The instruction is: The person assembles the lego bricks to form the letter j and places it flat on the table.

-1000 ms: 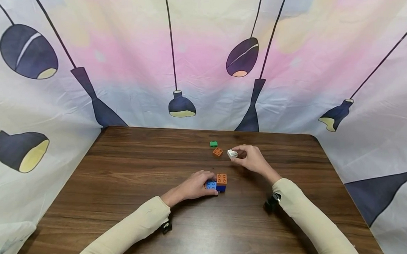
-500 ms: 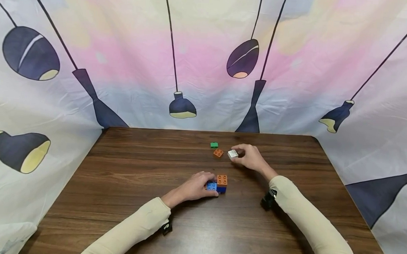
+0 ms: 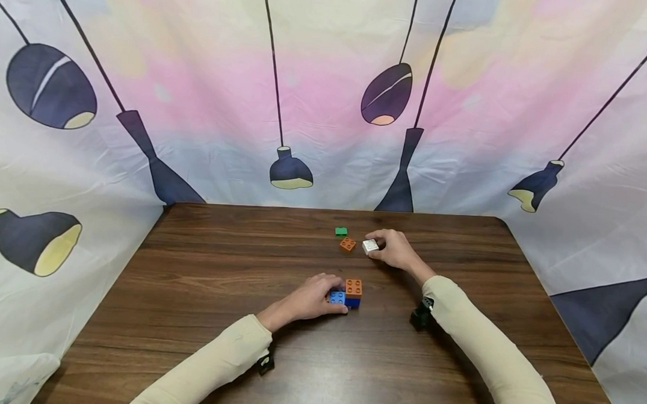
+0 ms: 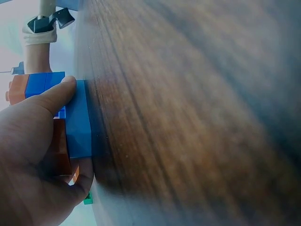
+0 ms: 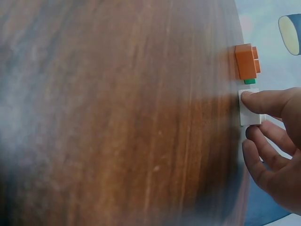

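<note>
In the head view my left hand [image 3: 314, 296] grips a small assembly of toy building bricks near the table's middle. It includes a light blue brick [image 3: 337, 298] and an orange brick [image 3: 353, 287] on top of a dark blue one [image 3: 354, 303]. The left wrist view shows the thumb pressing a long blue brick [image 4: 78, 127], with another orange brick [image 4: 61, 150] partly hidden in the palm. Farther back, my right hand [image 3: 399, 249] pinches a white brick [image 3: 370, 247] between thumb and fingers, at or very close to the tabletop.
A loose orange brick [image 3: 347, 244] lies just left of the white one. Behind it sits a green brick [image 3: 341, 232]. The brown wooden table [image 3: 218, 251] ends at a printed cloth backdrop [image 3: 327, 106].
My right forearm has swung slightly inward, to the left. The white brick has turned a little in the fingers and stays almost in place. My left hand keeps its grip.
</note>
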{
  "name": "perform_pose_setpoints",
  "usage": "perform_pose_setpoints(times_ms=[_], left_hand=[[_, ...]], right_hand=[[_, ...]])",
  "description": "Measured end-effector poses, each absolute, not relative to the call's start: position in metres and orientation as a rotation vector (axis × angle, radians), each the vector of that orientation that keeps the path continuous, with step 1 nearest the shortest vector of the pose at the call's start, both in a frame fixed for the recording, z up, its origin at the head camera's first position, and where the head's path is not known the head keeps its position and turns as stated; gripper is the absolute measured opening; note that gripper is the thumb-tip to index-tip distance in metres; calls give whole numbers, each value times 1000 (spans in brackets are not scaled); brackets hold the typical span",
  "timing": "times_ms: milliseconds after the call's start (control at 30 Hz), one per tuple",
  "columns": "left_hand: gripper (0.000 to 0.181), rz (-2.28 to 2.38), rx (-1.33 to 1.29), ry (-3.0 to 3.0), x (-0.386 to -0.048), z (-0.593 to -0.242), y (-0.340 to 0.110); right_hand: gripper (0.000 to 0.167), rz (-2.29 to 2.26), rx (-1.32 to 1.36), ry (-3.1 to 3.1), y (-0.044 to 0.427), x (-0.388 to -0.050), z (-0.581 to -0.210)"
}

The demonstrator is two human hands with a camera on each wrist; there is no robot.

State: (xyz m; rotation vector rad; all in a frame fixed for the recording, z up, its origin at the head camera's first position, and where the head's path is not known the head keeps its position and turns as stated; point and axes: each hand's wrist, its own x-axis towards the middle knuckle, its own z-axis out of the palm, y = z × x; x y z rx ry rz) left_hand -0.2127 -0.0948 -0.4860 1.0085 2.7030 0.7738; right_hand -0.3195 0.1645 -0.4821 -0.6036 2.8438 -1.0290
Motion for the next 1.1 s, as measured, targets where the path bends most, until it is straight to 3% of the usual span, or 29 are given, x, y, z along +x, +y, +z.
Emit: perform_pose_setpoints(times_ms=[733,1100], left_hand=[[46,774,1016,2712,-213,-486,-94],[46,785,1019,2712,-213,-487,-94]], right_hand=[[36,-1070,-562,2880,171,-316,-481],[43,-1112,-594,2878,172,-302,-471]])
